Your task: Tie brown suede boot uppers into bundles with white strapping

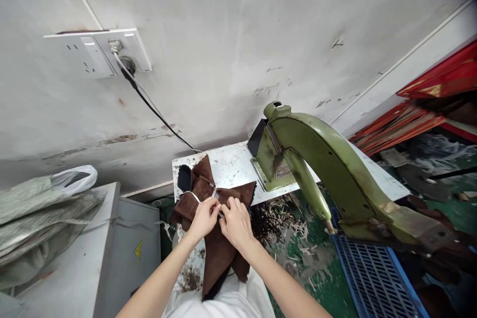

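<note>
Brown suede-like pieces (pixel 216 253) with some scalloped edges lie in a heap over my lap and the near part of the white tabletop. My left hand (pixel 206 216) is closed in a pinch at the heap's middle, thumb against fingertips, on the suede. Close beside it, my right hand (pixel 237 221) has its fingers curled down; a small dark bit shows at its fingertips, too hidden to name. A small shiny pale thing (pixel 214 192) sticks up just beyond the fingers. Left of it a thin white strip (pixel 195 197) curves over the suede.
A green curved-arm machine (pixel 316 139) stands on the white table (pixel 231 159) to the right. Below it are a blue plastic crate (pixel 372 273) and scattered scraps (pixel 290 218). At left, a grey cabinet (pixel 130 238) adjoins a surface bearing a cloth bundle (pixel 40 223). Cords run from the wall socket (pixel 122 54).
</note>
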A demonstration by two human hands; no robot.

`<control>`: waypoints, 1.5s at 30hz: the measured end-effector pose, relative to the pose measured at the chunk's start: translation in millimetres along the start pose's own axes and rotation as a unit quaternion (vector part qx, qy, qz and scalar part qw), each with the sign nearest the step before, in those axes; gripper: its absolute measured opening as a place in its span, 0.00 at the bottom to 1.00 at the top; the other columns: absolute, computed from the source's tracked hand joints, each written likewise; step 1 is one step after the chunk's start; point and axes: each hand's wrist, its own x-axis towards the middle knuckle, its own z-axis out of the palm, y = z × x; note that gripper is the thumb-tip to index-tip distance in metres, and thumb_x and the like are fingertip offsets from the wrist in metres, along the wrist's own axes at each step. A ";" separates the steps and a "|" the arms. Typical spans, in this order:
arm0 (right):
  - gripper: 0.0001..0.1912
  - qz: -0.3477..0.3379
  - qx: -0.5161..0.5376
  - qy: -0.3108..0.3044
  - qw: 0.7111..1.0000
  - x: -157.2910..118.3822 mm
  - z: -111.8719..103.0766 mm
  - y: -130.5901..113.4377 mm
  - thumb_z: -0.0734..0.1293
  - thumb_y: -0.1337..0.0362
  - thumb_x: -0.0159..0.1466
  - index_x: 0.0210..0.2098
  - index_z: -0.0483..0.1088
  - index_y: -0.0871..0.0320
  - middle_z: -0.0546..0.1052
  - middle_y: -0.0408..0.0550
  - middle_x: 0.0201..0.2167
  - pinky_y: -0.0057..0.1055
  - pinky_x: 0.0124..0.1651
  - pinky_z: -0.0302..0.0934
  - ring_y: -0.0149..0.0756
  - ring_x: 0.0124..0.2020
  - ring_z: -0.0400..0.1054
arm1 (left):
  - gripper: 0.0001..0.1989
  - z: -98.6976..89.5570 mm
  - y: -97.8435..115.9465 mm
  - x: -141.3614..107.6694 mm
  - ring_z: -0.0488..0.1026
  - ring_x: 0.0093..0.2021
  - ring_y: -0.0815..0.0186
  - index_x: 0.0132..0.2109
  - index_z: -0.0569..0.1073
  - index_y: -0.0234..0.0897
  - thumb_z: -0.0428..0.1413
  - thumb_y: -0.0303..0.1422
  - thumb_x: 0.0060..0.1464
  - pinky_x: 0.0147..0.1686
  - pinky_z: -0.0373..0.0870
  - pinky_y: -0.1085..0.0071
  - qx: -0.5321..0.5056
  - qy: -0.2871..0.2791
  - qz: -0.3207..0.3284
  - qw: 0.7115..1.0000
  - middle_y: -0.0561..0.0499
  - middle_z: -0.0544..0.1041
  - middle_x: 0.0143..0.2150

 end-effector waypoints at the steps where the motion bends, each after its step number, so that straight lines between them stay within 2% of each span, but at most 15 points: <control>1: 0.04 0.046 0.090 -0.013 0.995 1.6 1.9 2.0 0.63 0.70 0.56 0.30 0.69 0.58 0.71 0.51 0.37 0.32 0.42 0.58 0.39 0.41 0.64 | 0.09 0.4 -0.4 0.7 0.67 0.33 0.66 0.31 0.68 0.38 0.48 0.30 0.60 0.35 0.61 0.71 -0.007 -0.003 -0.009 1.000 0.52 0.68 0.33; 4: 0.08 0.189 0.329 -0.117 0.918 8.6 5.7 12.9 0.61 0.66 0.56 0.21 0.64 0.58 0.66 0.42 0.21 0.25 0.26 0.51 0.27 0.22 0.55 | 0.08 3.0 -1.0 4.0 0.68 0.38 0.65 0.31 0.68 0.38 0.49 0.30 0.59 0.39 0.63 0.69 -0.006 -0.019 -0.024 1.000 0.51 0.68 0.38; 6: 0.08 0.226 0.388 -0.174 0.876 13.6 5.9 20.8 0.60 0.63 0.55 0.21 0.62 0.57 0.64 0.38 0.16 0.24 0.19 0.41 0.24 0.15 0.46 | 0.08 5.2 -0.9 6.3 0.68 0.39 0.64 0.31 0.68 0.38 0.49 0.30 0.59 0.40 0.63 0.69 0.000 -0.028 -0.025 0.999 0.51 0.68 0.38; 9: 0.06 0.241 0.420 -0.217 0.848 20.3 2.8 29.1 0.61 0.63 0.53 0.21 0.60 0.57 0.71 0.41 0.19 0.23 0.17 0.34 0.20 0.12 0.41 | 0.08 7.3 -1.5 8.5 0.68 0.37 0.64 0.30 0.67 0.38 0.48 0.30 0.59 0.39 0.62 0.69 0.004 -0.031 -0.025 0.999 0.52 0.68 0.36; 12: 0.05 0.253 0.433 -0.240 0.831 24.4 -2.4 31.7 0.64 0.66 0.50 0.26 0.62 0.58 0.73 0.41 0.19 0.21 0.16 0.41 0.20 0.12 0.48 | 0.09 6.5 -2.2 8.6 0.67 0.35 0.65 0.30 0.67 0.38 0.48 0.30 0.59 0.38 0.62 0.69 0.010 -0.032 -0.024 0.999 0.52 0.68 0.34; 14: 0.11 0.250 0.418 -0.229 0.843 22.4 -4.5 29.7 0.64 0.68 0.51 0.35 0.63 0.57 0.70 0.36 0.18 0.21 0.18 0.50 0.24 0.13 0.55 | 0.09 4.6 -0.9 7.3 0.67 0.35 0.64 0.30 0.67 0.38 0.48 0.30 0.59 0.38 0.62 0.69 0.012 -0.033 -0.021 0.999 0.52 0.68 0.34; 16: 0.15 0.192 0.341 -0.186 0.901 14.7 -3.7 24.7 0.64 0.69 0.55 0.42 0.62 0.55 0.70 0.35 0.20 0.23 0.23 0.57 0.28 0.17 0.63 | 0.09 1.9 2.4 4.8 0.68 0.37 0.63 0.31 0.68 0.38 0.47 0.29 0.59 0.39 0.61 0.67 0.026 -0.034 -0.006 0.999 0.51 0.69 0.35; 18: 0.12 0.089 0.197 -0.121 0.969 2.3 0.4 18.6 0.62 0.70 0.60 0.44 0.64 0.55 0.74 0.41 0.27 0.27 0.31 0.64 0.33 0.27 0.71 | 0.10 -1.2 6.6 1.5 0.69 0.38 0.61 0.32 0.68 0.38 0.45 0.28 0.61 0.40 0.61 0.65 0.074 -0.038 0.022 0.996 0.50 0.70 0.35; 20: 0.12 0.006 0.049 -0.069 0.996 -11.4 6.6 14.9 0.58 0.72 0.64 0.45 0.67 0.57 0.76 0.50 0.38 0.30 0.40 0.65 0.38 0.39 0.74 | 0.12 -4.4 9.7 -2.1 0.69 0.37 0.61 0.33 0.68 0.38 0.44 0.27 0.62 0.41 0.61 0.63 0.134 -0.043 0.043 0.989 0.49 0.70 0.36; 24: 0.23 -0.057 -0.102 -0.053 0.992 -29.4 16.7 21.6 0.54 0.78 0.65 0.56 0.66 0.58 0.76 0.54 0.45 0.32 0.43 0.67 0.39 0.41 0.75 | 0.11 -10.5 9.2 -6.3 0.71 0.38 0.60 0.33 0.69 0.38 0.44 0.27 0.61 0.41 0.62 0.63 0.158 -0.057 0.032 0.985 0.48 0.72 0.37; 29: 0.26 -0.124 -0.173 -0.051 0.976 -36.6 16.1 31.1 0.55 0.78 0.66 0.61 0.60 0.58 0.74 0.54 0.49 0.31 0.42 0.68 0.37 0.41 0.75 | 0.10 -12.6 3.1 -4.3 0.71 0.38 0.61 0.34 0.70 0.39 0.45 0.27 0.61 0.40 0.63 0.65 0.135 -0.055 0.026 0.989 0.49 0.71 0.37; 35: 0.11 -0.058 -0.250 -0.051 0.965 -39.5 -1.2 18.7 0.57 0.75 0.67 0.42 0.68 0.57 0.74 0.50 0.39 0.30 0.36 0.64 0.37 0.38 0.71 | 0.11 -11.3 2.4 -1.9 0.70 0.34 0.64 0.32 0.68 0.38 0.46 0.28 0.61 0.36 0.64 0.68 0.146 -0.054 0.040 0.987 0.50 0.69 0.36; 38: 0.09 -0.069 -0.242 -0.038 0.967 -40.8 -9.4 20.1 0.58 0.72 0.69 0.40 0.67 0.55 0.74 0.48 0.37 0.29 0.37 0.61 0.39 0.41 0.68 | 0.13 -16.3 6.4 0.9 0.69 0.36 0.63 0.31 0.69 0.38 0.44 0.28 0.62 0.36 0.65 0.68 0.186 -0.053 0.070 0.979 0.47 0.68 0.38; 40: 0.08 -0.074 -0.226 -0.037 0.970 -42.9 -11.2 25.7 0.58 0.69 0.70 0.38 0.67 0.54 0.75 0.47 0.35 0.30 0.37 0.58 0.38 0.40 0.67 | 0.13 -22.4 11.4 4.2 0.69 0.40 0.60 0.32 0.70 0.38 0.44 0.27 0.62 0.38 0.65 0.67 0.245 -0.059 0.114 0.961 0.44 0.69 0.42; 45: 0.12 -0.020 -0.165 -0.039 0.985 -46.4 -5.8 42.3 0.55 0.62 0.73 0.36 0.67 0.54 0.77 0.45 0.32 0.29 0.33 0.52 0.35 0.35 0.69 | 0.09 -41.1 21.8 13.9 0.65 0.47 0.52 0.38 0.72 0.38 0.49 0.23 0.55 0.48 0.58 0.55 0.364 -0.131 0.289 0.876 0.40 0.71 0.47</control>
